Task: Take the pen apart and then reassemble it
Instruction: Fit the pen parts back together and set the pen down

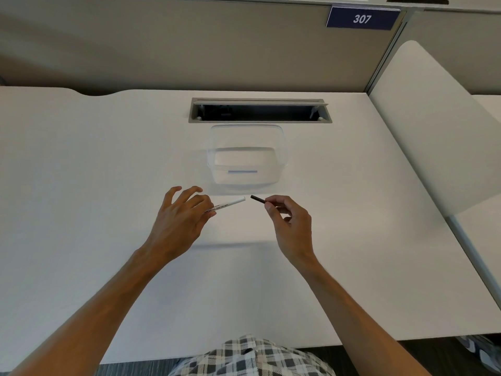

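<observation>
Hands meet just above a white desk (81, 172), each pinching one half of a separated pen. The left hand (180, 221) grips the white pen barrel (230, 204) between thumb and fingertips near its printed middle, with the other fingers spread; the barrel's open end points right. The right hand (288, 222) pinches a short dark piece (257, 199), probably the cap or the inner refill, between thumb and forefinger, the remaining fingers curled in. The two ends face each other, near but apart. Both parts look light, thin and stiff, made of smooth plastic that could slip or roll; holding each close to its joining end should give the best aim for lining them up, and little force seems called for. Just beyond the hands sits a clear plastic container (282, 147), seemingly holding nothing. Behind it, a cable slot (260, 109) with a raised lid is set into the matte, flat desk. A beige partition rises at the back, bearing a blue sign (362, 19) that reads 307. A checked garment shows at the bottom edge.
</observation>
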Demonstrator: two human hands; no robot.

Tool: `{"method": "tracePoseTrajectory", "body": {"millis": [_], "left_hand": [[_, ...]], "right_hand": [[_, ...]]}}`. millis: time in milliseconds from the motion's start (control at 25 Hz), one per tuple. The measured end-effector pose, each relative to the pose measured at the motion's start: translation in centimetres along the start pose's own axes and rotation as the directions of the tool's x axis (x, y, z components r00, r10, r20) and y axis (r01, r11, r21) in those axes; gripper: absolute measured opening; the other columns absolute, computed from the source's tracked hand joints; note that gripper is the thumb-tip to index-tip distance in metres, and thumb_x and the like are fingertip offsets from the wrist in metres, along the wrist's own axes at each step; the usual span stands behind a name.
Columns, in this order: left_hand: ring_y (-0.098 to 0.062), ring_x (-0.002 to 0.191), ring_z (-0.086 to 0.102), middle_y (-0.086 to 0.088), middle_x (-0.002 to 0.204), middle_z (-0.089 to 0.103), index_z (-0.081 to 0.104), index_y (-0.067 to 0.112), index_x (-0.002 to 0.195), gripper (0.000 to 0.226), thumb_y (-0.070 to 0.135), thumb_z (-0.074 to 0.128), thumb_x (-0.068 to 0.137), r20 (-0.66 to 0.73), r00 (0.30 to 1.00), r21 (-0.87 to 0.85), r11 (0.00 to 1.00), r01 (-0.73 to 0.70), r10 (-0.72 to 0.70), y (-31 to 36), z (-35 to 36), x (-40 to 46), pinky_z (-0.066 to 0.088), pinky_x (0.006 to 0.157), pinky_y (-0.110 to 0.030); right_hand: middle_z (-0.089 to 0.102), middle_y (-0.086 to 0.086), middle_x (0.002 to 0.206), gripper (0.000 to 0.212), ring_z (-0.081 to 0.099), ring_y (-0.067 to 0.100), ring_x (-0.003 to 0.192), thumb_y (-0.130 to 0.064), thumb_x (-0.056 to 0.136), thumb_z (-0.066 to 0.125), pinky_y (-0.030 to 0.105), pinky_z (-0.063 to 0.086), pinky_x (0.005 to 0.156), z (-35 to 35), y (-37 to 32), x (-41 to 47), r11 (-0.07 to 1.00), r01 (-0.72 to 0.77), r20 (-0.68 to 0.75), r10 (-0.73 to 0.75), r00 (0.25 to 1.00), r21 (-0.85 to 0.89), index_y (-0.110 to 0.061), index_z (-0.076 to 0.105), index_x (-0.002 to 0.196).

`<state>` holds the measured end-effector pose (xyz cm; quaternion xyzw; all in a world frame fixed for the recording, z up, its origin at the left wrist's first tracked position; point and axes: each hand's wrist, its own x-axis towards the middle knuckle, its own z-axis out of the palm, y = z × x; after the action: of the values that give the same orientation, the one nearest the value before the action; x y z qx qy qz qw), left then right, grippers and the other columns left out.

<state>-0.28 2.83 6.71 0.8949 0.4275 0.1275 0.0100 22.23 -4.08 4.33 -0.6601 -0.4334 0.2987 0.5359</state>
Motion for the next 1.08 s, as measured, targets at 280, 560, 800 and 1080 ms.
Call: {"method": "tracePoseTrajectory", "body": {"millis": [280, 560, 800, 1080], "left_hand": [[-0.027, 0.119, 0.058, -0.001, 0.104, 0.071, 0.068, 0.013, 0.098, 0.018, 0.025, 0.056, 0.092, -0.025, 0.999, 0.045, 0.998, -0.041, 0.042, 0.6, -0.7, 0.1, 0.037, 0.104, -0.051], [-0.028, 0.12, 0.057, -0.003, 0.107, 0.071, 0.068, 0.013, 0.1, 0.019, 0.025, 0.057, 0.092, -0.014, 0.999, 0.047, 0.998, -0.047, 0.048, 0.8, -1.0, 0.3, 0.035, 0.106, -0.052], [-0.028, 0.12, 0.058, -0.003, 0.107, 0.071, 0.069, 0.012, 0.1, 0.019, 0.025, 0.057, 0.092, -0.024, 0.998, 0.054, 0.997, -0.053, 0.055, 0.8, -1.3, 0.3, 0.036, 0.106, -0.053], [-0.028, 0.118, 0.059, -0.002, 0.105, 0.071, 0.068, 0.013, 0.098, 0.02, 0.026, 0.055, 0.092, -0.061, 0.994, 0.083, 0.993, -0.081, 0.086, 0.6, -1.3, 0.4, 0.036, 0.104, -0.052]], "right_hand": [[0.072, -0.015, 0.088, 0.008, 0.063, 0.001, 0.08, -0.015, 0.093, 0.066, 0.016, 0.038, 0.055, -0.6, -0.6, -0.1, 0.998, 0.061, 0.018, -0.061, 0.998, -0.003, -0.021, 0.072, 0.095], [0.072, -0.015, 0.089, 0.008, 0.063, -0.001, 0.08, -0.016, 0.093, 0.066, 0.015, 0.038, 0.055, -0.7, -0.9, 0.0, 0.997, 0.073, 0.005, -0.073, 0.997, 0.004, -0.021, 0.072, 0.095], [0.072, -0.016, 0.088, 0.008, 0.064, 0.0, 0.081, -0.016, 0.093, 0.067, 0.016, 0.037, 0.055, -0.9, -1.2, 0.2, 0.996, 0.092, 0.014, -0.093, 0.996, 0.016, -0.022, 0.072, 0.094], [0.072, -0.02, 0.09, 0.008, 0.065, 0.004, 0.083, -0.016, 0.093, 0.067, 0.017, 0.038, 0.058, -1.1, -1.4, 0.4, 0.994, 0.109, 0.046, -0.109, 0.993, 0.008, -0.023, 0.072, 0.094]]}}
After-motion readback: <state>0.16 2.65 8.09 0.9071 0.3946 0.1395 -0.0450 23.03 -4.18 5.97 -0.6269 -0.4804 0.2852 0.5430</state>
